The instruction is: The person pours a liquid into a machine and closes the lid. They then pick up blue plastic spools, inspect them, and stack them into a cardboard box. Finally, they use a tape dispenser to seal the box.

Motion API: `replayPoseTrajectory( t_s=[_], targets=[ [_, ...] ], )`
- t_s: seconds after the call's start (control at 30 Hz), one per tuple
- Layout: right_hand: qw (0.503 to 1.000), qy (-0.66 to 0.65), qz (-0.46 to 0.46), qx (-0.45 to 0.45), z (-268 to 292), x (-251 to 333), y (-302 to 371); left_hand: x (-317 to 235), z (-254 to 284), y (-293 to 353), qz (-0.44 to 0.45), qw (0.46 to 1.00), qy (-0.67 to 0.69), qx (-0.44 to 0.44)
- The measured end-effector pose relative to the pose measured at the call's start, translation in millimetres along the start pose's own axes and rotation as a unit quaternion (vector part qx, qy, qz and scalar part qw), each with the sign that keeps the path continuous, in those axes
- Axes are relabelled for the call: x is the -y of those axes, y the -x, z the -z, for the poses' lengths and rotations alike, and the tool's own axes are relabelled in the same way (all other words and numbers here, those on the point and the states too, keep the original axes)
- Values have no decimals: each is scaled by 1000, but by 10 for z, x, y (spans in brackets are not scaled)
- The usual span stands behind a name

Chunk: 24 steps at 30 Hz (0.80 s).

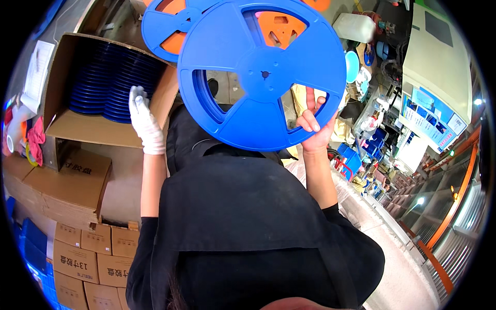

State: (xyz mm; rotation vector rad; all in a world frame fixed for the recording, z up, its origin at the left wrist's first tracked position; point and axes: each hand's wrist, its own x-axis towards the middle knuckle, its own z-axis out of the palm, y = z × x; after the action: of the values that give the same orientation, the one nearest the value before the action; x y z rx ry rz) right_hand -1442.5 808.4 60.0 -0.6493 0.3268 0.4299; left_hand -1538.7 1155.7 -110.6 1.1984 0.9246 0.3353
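A large blue plastic reel (265, 51) with wide cutouts is held up in front of me. My bare right hand (318, 124) grips its lower right rim, with fingers showing through a cutout. Layered edges show inside the left cutout; I cannot tell how many reels are held together. My left hand (144, 121), in a white glove, is apart from that reel, its fingers stretched upward beside an open cardboard box (93, 132). Inside the box stand tightly packed dark blue reels (111, 82) on edge. The left hand appears to hold nothing.
Behind the held reel are another blue reel (165, 31) and an orange reel (281, 28). Flattened cardboard (67, 181) and stacked closed cartons (75, 261) lie at the left. A pale machine (436, 67) and a cluttered work area stand at the right.
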Motion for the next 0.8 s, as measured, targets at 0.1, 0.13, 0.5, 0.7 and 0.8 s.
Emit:
replayPoseTrajectory(
  t_s=[0.1,0.13,0.5,0.7,0.8],
  targets=[
    [1000,5,-17,-11,-139,-38,-20,-942,-522,269,-271,899,-287,191],
    [1000,2,-31,0,-150,-43,-13,-1336,-743,342,-340,808,-376,300],
    [994,3,-108,-3,-323,-210,292,-1078,-1005,787,-415,713,-414,385],
    [993,9,-121,-3,-428,-225,246,-1178,-1208,688,-425,735,-403,340],
    [992,20,-121,6,-449,-233,288,-1185,-1235,724,-420,734,-400,355]
  ],
)
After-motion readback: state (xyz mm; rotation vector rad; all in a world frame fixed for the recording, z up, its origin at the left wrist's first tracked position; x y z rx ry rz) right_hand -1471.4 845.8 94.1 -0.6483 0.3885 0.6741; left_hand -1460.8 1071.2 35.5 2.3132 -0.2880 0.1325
